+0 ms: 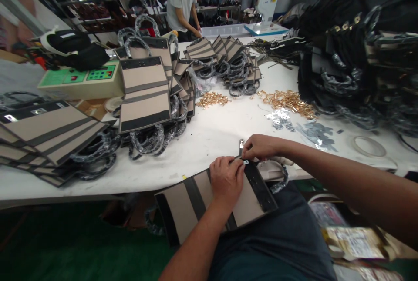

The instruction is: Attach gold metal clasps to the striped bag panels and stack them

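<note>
A beige bag panel with dark bands and black ends lies across my lap, its far edge against the table. My left hand presses on it, fingers closed at the upper edge. My right hand pinches at the panel's upper corner; what is between its fingertips is hidden. Just below those fingertips shows a small silver metal plate. A short strap end with a metal clasp sticks out past the edge. A plastic-wrapped handle loops out on the right side.
Stacks of similar panels with wrapped handles stand left and back. Gold fittings and silver plates lie in piles. A tape roll and black bags are at right. A green-topped machine stands left; a person works behind.
</note>
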Tool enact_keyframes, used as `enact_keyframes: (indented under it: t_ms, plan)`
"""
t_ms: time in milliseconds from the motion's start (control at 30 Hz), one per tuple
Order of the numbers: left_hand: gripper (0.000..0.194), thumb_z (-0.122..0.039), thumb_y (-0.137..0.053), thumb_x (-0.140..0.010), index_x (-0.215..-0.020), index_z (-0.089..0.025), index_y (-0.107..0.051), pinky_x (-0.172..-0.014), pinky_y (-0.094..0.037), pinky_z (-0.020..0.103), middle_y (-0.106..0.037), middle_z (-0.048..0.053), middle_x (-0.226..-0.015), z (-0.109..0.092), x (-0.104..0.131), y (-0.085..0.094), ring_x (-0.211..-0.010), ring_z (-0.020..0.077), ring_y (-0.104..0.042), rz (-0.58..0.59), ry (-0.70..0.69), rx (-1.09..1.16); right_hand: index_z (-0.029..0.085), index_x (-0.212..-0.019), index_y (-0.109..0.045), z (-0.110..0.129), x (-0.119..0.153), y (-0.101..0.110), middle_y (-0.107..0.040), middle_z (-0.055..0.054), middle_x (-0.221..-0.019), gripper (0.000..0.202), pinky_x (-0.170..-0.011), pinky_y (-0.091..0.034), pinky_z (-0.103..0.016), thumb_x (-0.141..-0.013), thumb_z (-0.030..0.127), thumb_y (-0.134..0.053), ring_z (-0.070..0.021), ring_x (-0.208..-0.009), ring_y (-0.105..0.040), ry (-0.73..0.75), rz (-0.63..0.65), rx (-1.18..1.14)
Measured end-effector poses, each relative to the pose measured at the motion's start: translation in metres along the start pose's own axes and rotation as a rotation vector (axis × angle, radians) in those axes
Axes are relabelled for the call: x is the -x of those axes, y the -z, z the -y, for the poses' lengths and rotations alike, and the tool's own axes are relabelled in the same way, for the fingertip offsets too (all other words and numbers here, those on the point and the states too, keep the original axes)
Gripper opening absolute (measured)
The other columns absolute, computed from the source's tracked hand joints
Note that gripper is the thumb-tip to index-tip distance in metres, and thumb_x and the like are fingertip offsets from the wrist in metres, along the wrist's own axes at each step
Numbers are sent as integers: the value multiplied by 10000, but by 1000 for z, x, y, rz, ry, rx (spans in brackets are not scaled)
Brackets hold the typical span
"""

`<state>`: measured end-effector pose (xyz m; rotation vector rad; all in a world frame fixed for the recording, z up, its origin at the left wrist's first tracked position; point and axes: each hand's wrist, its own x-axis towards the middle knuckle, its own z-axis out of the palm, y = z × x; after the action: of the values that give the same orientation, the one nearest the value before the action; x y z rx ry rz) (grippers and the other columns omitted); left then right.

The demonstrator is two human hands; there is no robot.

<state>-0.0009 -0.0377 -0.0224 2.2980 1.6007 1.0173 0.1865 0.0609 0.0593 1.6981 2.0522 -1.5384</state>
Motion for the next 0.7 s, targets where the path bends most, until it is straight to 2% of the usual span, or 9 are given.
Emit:
enact_keyframes:
  t_ms: [200, 367, 500, 567, 700]
  plan:
    - [120, -265, -731, -965, -1072, -290, -780, -912, -433, 440, -720, 51, -1114, -1, 0, 0, -1076, 264, -603, 10, 20, 5, 174, -838, -779, -5, -6, 2, -626, 8, -561, 188, -460, -430, -228, -734, 310, -702, -147, -505, -559, 28, 39, -18]
    - [130, -248, -759, -939, -1057, -297, -785, -900, -436, 438, -724, 48, -1110, -1, -2, 1, -1078, 270, -605, 18, 29, 8, 182, -986, -753, -10, -13, -2, -647, 25, -585, 322, -462, -445, -232, -678, 277, -767, -151, -505, -570, 3, 35, -69]
    - [103, -261, -743, -950, -1034, -300, -789, -899, -443, 444, -725, 51, -1112, -2, -3, 1, -1080, 272, -606, 30, 35, 6, 186, -882, -741, -13, -17, -4, -608, 33, -531, 232, -456, -424, -224, -696, 316, -790, -136, -482, -537, -10, 52, -105]
    - [132, -264, -733, -958, -1069, -309, -786, -901, -444, 446, -724, 49, -1124, -2, -3, 1, -1086, 270, -603, 34, 38, 5, 190, -890, -745, -15, -18, -4, -615, 33, -537, 240, -462, -427, -222, -699, 327, -799, -133, -486, -538, -8, 52, -114]
    - [169, -255, -728, -959, -1102, -327, -783, -906, -437, 450, -725, 41, -1150, -3, -3, 2, -1100, 266, -595, 42, 43, 12, 187, -999, -763, -18, -14, -3, -617, 36, -554, 343, -477, -432, -226, -705, 355, -816, -139, -504, -551, 8, 22, -107]
